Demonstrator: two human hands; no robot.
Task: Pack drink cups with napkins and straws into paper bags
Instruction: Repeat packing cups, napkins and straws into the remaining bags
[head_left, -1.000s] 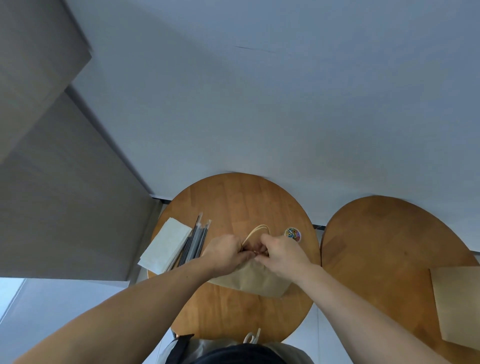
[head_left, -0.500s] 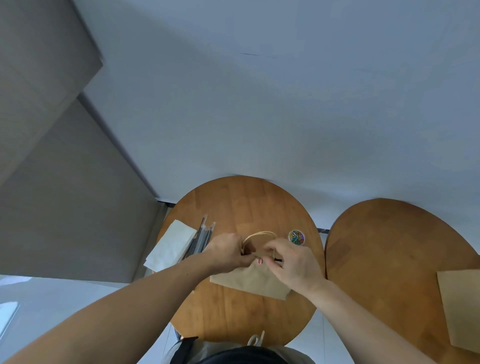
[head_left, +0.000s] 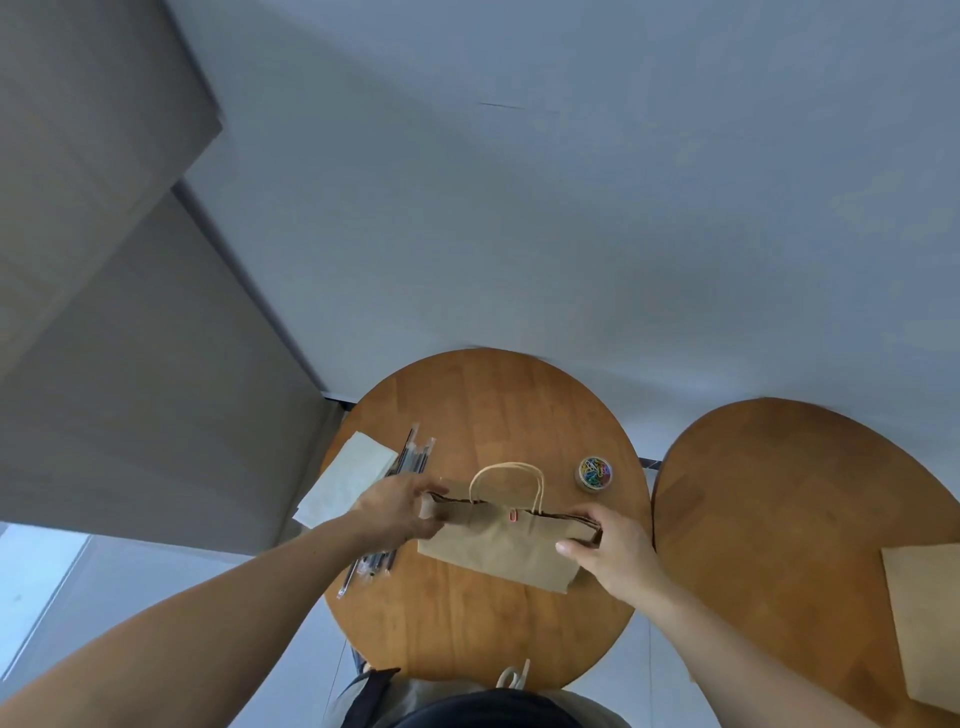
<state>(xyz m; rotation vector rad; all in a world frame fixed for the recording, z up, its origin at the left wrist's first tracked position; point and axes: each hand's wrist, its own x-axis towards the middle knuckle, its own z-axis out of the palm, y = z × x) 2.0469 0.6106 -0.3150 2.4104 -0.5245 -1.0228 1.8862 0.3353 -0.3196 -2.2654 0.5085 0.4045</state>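
**Hands spread along the bag (head_left: 498, 551)**

Half a second ago our hands met at its middle; we now see a red clip (head_left: 513, 515) there. Now the left hand (head_left: 395, 512) grips the left end and the right hand (head_left: 608, 545) pinches the right end. It sits on the left-side table (head_left: 467, 405).

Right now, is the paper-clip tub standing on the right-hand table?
No, the paper-clip tub stands on the left table, beyond the paper bag.
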